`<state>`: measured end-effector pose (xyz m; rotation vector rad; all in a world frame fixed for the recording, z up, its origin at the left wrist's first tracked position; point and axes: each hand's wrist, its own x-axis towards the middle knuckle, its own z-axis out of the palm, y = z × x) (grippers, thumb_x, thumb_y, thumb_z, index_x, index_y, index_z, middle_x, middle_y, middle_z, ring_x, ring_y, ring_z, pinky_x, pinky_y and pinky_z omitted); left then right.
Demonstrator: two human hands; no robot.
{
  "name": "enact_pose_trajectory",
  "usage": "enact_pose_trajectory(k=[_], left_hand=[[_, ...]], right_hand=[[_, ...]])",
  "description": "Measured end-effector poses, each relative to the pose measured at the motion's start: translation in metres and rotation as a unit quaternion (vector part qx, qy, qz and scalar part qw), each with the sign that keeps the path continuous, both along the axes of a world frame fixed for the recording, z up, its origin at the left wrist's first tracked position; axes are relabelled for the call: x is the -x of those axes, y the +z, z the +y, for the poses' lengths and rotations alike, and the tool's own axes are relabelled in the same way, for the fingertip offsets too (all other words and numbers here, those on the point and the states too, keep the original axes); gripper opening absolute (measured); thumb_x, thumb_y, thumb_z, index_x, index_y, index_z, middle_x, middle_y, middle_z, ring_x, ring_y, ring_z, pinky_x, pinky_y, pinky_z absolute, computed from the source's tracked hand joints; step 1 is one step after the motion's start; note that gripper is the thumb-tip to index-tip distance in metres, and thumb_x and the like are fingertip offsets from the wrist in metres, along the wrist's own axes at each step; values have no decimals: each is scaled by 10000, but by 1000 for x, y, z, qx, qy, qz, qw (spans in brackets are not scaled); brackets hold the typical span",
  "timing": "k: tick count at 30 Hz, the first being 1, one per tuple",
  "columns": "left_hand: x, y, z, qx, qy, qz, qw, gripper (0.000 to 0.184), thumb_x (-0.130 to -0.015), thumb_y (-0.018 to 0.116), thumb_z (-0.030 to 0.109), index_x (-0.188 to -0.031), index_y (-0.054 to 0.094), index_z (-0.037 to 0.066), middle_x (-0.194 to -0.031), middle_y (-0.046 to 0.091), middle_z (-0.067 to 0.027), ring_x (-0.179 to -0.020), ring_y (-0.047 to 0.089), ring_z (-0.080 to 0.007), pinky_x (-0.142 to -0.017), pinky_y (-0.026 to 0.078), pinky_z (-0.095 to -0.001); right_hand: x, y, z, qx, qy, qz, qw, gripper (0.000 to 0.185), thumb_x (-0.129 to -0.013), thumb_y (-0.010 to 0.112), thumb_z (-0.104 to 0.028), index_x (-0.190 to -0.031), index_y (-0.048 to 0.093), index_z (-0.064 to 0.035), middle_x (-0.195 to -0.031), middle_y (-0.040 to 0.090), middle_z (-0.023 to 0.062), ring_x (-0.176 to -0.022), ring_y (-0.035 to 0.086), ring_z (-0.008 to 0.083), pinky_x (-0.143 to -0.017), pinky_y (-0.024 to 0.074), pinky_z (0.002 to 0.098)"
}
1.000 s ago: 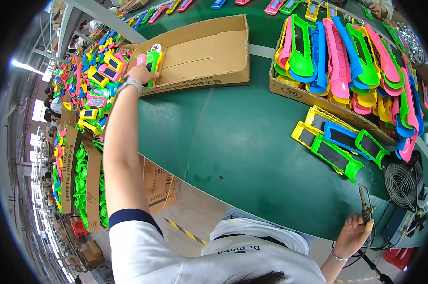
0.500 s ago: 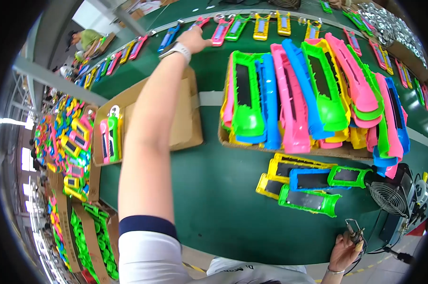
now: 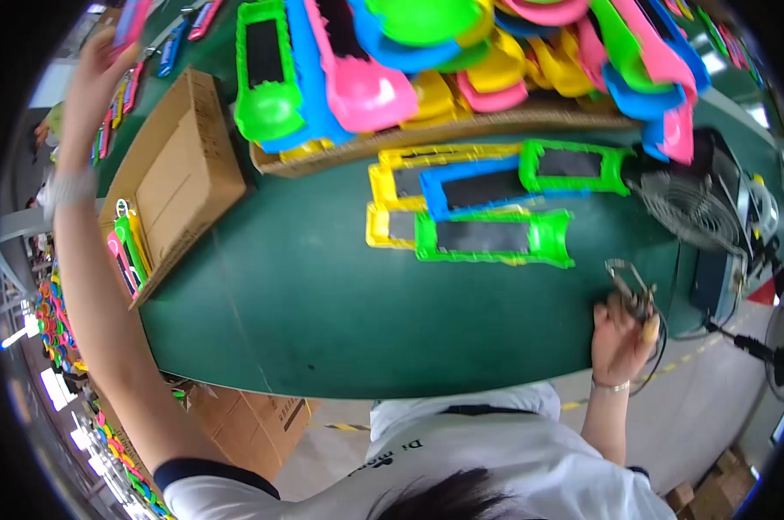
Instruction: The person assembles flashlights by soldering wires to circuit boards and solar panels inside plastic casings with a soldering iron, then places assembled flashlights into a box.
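Green bench [image 3: 340, 312] below, and beyond the box [image 3: 214, 165] hung the left hand [image 3: 97, 74], fingers pinched on a blurred pink piece [image 3: 132, 22]! Right hand [image 3: 619, 342] curled round the iron [image 3: 639, 303], near the edge, likely to keep it off the shells [image 3: 548, 238].

Illumination is bright and largely even across the smooth green tabletop [image 3: 366, 329], with a soft, pale sheen on its surface. Small highlights show on the glossy green plastic casing [image 3: 269, 120]. At the left margin, a white light strip [image 3: 21, 331] and a white window pane [image 3: 58, 390] are overexposed. The left hand [image 3: 93, 82] and its pink plastic piece [image 3: 132, 22] are blurred. Wide-angle distortion bows the tabletop's front edge; black vignetting fills the corners.
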<state>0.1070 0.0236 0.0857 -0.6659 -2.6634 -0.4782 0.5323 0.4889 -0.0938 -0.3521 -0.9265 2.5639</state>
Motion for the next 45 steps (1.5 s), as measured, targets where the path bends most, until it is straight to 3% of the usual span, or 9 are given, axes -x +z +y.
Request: enact_pose_trajectory(k=[4, 10, 17, 19, 22, 30, 37, 41, 45], left_hand=[[-199, 7, 81, 45, 47, 40, 997, 408, -768, 664, 149, -1126, 506, 35, -1091, 560, -75, -995, 522, -173, -849, 412, -281], [-335, -103, 151, 94, -225, -132, 961, 460, -569, 717, 27, -981, 518, 70, -1064, 581, -78, -933, 522, -282, -798, 447, -359], [-303, -80, 169, 47, -311, -310, 897, 391, -669, 667, 72, -1042, 551, 82, -1062, 580, -85, -978, 526, -285, -812, 445, -344], [-292, -93, 193, -43, -277, -201, 939, 341, -672, 657, 67, -1002, 572, 86, -985, 590, -71, -911, 544, -262, -770, 449, -332], [-278, -114, 223, 104, -267, 22, 958, 287, -672, 645, 44, -949, 584, 89, -881, 583, -54, -818, 553, -243, -700, 450, -324], [-322, -110, 204, 84, -259, -146, 951, 201, -661, 667, 85, -850, 597, 72, -858, 581, -49, -824, 565, -234, -687, 448, -345], [-358, -141, 226, -109, -243, -209, 941, 223, -647, 689, 40, -843, 585, 62, -836, 595, -78, -795, 588, -249, -675, 473, -318], [-368, -139, 224, -329, -121, -392, 850, 169, -672, 664, -3, -806, 574, 50, -845, 609, -98, -730, 587, -230, -639, 465, -283], [-359, -140, 228, -128, -260, -251, 924, 150, -680, 655, -8, -792, 568, 41, -841, 601, -100, -719, 570, -221, -639, 454, -271]], right_hand=[[-3, -1, 4, 7, 30, 37, 999, 273, -907, 445, -302, -1059, 522, -88, -775, 415, -13, -715, 344, 112, -752, 338, 306], [-5, -3, 8, 13, 31, 33, 999, 260, -906, 445, -295, -1050, 517, -90, -775, 392, -18, -716, 332, 119, -735, 326, 297], [-6, -5, 9, 27, 38, 68, 997, 344, -906, 456, -279, -1082, 505, 12, -768, 402, 7, -725, 353, 118, -756, 340, 291], [-6, -4, 8, 29, 35, 64, 997, 354, -906, 453, -282, -1086, 500, 20, -767, 404, 7, -728, 356, 116, -757, 339, 290], [-5, -1, 9, 32, 41, 56, 997, 367, -908, 449, -280, -1097, 492, 30, -769, 413, 8, -729, 360, 112, -756, 339, 288], [-18, 2, 8, 12, 59, 20, 998, 324, -916, 408, -306, -1074, 527, -50, -787, 418, -4, -720, 347, 118, -719, 332, 288], [-8, 11, -12, -28, 90, 38, 995, 310, -914, 414, -316, -1116, 503, -99, -805, 464, 13, -736, 392, 127, -736, 353, 316], [-11, 18, -22, -32, 109, 43, 993, 294, -914, 415, -314, -1107, 500, -109, -909, 548, 56, -830, 494, 164, -782, 412, 378], [-11, 20, -25, -4, 123, 37, 992, 296, -914, 416, -315, -1105, 495, -103, -988, 576, 79, -908, 534, 183, -823, 440, 431]])
